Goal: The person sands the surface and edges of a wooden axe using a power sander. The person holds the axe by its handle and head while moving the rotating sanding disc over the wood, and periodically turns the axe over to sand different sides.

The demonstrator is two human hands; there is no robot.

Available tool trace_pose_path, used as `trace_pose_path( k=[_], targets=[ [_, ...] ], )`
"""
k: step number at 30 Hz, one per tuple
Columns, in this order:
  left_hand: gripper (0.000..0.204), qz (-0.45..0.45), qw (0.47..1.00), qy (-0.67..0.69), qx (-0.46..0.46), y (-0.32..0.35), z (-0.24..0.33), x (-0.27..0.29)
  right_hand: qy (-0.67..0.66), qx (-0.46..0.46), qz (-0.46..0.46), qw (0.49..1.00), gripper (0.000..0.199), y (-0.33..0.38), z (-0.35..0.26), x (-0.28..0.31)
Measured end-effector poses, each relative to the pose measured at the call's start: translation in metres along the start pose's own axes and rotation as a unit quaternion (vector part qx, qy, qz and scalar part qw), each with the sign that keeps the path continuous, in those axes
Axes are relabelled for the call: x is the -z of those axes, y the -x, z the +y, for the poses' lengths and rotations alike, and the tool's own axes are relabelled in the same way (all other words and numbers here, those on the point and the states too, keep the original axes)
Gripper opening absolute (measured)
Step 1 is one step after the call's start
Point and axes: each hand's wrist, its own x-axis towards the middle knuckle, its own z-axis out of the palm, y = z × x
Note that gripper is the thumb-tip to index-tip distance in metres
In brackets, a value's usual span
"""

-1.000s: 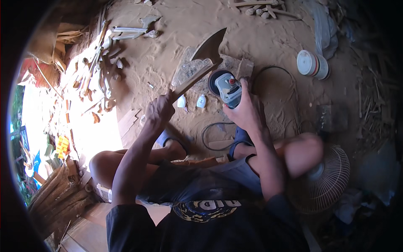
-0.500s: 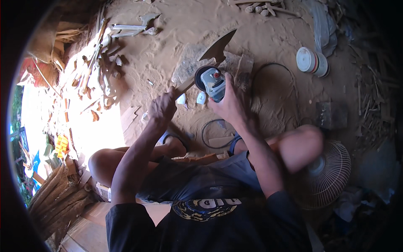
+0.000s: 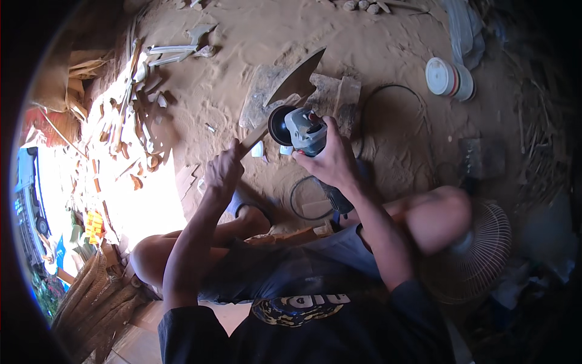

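Note:
My left hand [image 3: 224,167] is wrapped round the pale, straight handle of an axe-shaped piece [image 3: 297,80]. Its broad, curved brown blade points up and away from me, above a dusty block [image 3: 257,97] on the sand. In my right hand [image 3: 334,159] is an angle grinder [image 3: 308,132], gripped by its body. The grinder's dark round disc [image 3: 280,125] lies over the handle just below the blade; I cannot tell whether the two touch. Two small white pieces [image 3: 257,149] lie on the ground under the tools.
A dark cord [image 3: 418,106] curves over the sand at right. A white tub [image 3: 448,80] lies beyond it. Near my right knee stands a fan [image 3: 485,255] with a wire guard. Scrap pieces [image 3: 136,91] are heaped at left in bright light.
The grinder and the axe-shaped piece have shifted slightly left and nearer to me, and the grinder has turned so that more of its disc's face shows. Both hands keep their hold.

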Motion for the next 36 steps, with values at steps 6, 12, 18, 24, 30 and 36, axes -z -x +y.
trace_pose_path(
  k=[6,12,18,24,30,36],
  targets=[
    [0.018,0.038,0.999,0.023,-0.012,-0.005,-0.011,-0.014,-0.095,-0.013,-0.037,0.995,0.081,-0.004,-0.013,0.011],
    [0.013,0.01,1.0,0.01,-0.009,-0.011,-0.012,-0.016,-0.056,-0.056,-0.022,0.997,0.082,-0.005,0.005,0.011],
    [0.013,0.039,0.999,0.012,-0.029,-0.012,-0.018,-0.022,-0.06,-0.024,0.004,0.998,0.083,-0.012,0.013,0.011],
    [0.011,0.043,0.998,0.016,-0.032,-0.016,-0.027,-0.03,-0.07,-0.034,-0.013,0.997,0.085,-0.011,0.015,0.017],
    [0.013,0.039,0.999,0.014,-0.025,-0.016,-0.028,-0.031,-0.059,-0.049,0.001,0.997,0.086,-0.013,0.025,0.016],
    [0.015,0.037,0.999,0.019,-0.025,-0.016,-0.024,-0.029,-0.076,-0.054,-0.016,0.996,0.086,-0.014,0.029,0.018]
  ],
)
